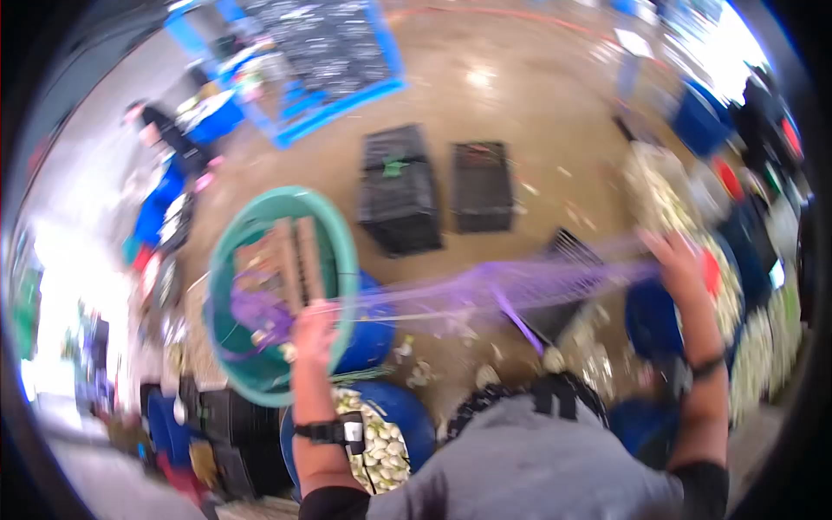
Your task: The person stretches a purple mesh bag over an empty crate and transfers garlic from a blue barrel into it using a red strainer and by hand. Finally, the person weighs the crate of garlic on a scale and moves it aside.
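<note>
A purple mesh net (pixel 468 290) is stretched across in front of me, with a purple strap hanging from its middle. My left hand (pixel 314 331) is closed on one end, beside the rim of a teal tub (pixel 348 260). At the far right, my right hand (pixel 676 256) grips the other end; motion smears its fingers somewhat. Inside the tub stand wooden boards (pixel 300 260) next to a heap of purple netting (pixel 260 316). Below my left hand, white-green buds (pixel 381 446) fill a blue tub (pixel 416 416).
Two black crates (pixel 399 186) (pixel 483 186) stand on the wet brown floor (pixel 537 78). A dark crate (pixel 555 316) lies tilted behind the net. Pale stalks (pixel 728 277) are heaped at the right. A person (pixel 173 139) bends at the far left near blue tubs.
</note>
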`<state>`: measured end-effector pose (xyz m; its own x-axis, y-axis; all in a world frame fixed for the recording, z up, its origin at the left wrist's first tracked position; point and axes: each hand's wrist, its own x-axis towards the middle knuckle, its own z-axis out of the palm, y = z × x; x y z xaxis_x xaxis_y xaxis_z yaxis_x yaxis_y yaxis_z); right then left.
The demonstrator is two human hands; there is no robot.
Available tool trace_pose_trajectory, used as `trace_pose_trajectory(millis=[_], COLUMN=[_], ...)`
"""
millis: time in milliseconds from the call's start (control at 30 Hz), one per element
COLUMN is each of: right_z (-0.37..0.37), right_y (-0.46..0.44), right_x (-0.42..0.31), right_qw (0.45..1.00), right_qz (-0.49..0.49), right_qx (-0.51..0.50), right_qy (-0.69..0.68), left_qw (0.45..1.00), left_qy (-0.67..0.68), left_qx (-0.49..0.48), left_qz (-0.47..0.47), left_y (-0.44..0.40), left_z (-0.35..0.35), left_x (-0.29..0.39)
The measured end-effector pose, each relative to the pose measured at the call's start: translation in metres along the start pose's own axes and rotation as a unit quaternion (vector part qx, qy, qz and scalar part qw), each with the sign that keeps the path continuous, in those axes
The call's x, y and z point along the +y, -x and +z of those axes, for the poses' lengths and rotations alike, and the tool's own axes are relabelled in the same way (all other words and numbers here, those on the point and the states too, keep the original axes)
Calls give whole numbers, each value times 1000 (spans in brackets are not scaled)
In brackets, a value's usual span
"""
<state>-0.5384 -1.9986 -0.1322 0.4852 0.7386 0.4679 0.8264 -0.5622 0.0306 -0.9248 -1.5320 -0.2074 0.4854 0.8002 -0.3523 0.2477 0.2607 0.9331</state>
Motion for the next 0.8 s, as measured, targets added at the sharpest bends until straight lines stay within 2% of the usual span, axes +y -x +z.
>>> trace_pose_trajectory(millis=[33,67,100,133,167,200,233,267,300,333,367,433,467,500,567,600,633,700,733,767,800], right_z=[-6,-6,-2,8,27,60,67,35,36,44,48,42,31,16,-13,-24,-26,-17,-11,-2,6], right_y=[-4,2,10,17,20,34,44,31,32,35,39,39,32,26,17,22,27,36,43,48,55], right_x=[2,11,24,39,58,97,126,96,105,129,145,169,165,161,151,154,159,176,187,196,208], right_qw=[998,999,995,984,971,961,866,698,627,643,690,841,880,891,887,906,907,914,917,920,922], right_qz=[-43,5,91,167,211,181,385,515,560,554,537,460,422,390,323,213,191,210,223,232,242], right_qx=[38,3,-28,6,63,160,76,97,138,170,196,222,218,211,187,163,162,163,164,169,170], right_qy=[-1,47,2,-67,-88,-137,-311,-487,-524,-501,-443,-179,-27,98,270,328,338,306,287,267,248], left_qw=[991,971,940,901,846,839,831,883,928,912,881,830,814,814,850,853,851,853,887,913,909], left_qy=[106,201,294,383,451,430,407,273,64,-32,-132,-141,-169,-168,-1,-21,-19,-78,-66,-4,138], left_qx=[5,-46,-81,-115,-211,-268,-312,-362,-358,-408,-451,-539,-555,-555,-500,-512,-514,-506,-452,-400,-392], left_qz=[-85,-120,-154,-167,-191,-196,-215,-121,-80,-10,59,10,15,16,-167,-99,-103,-96,-70,-80,-21], left_y=[-11,9,25,52,62,81,93,101,112,114,116,130,136,139,142,141,142,145,139,129,115], left_z=[1,28,50,77,91,106,112,117,119,116,113,110,108,103,85,78,78,87,94,98,107], left_x=[-18,-7,-5,14,20,32,37,36,50,48,46,51,59,68,81,83,85,91,81,74,56])
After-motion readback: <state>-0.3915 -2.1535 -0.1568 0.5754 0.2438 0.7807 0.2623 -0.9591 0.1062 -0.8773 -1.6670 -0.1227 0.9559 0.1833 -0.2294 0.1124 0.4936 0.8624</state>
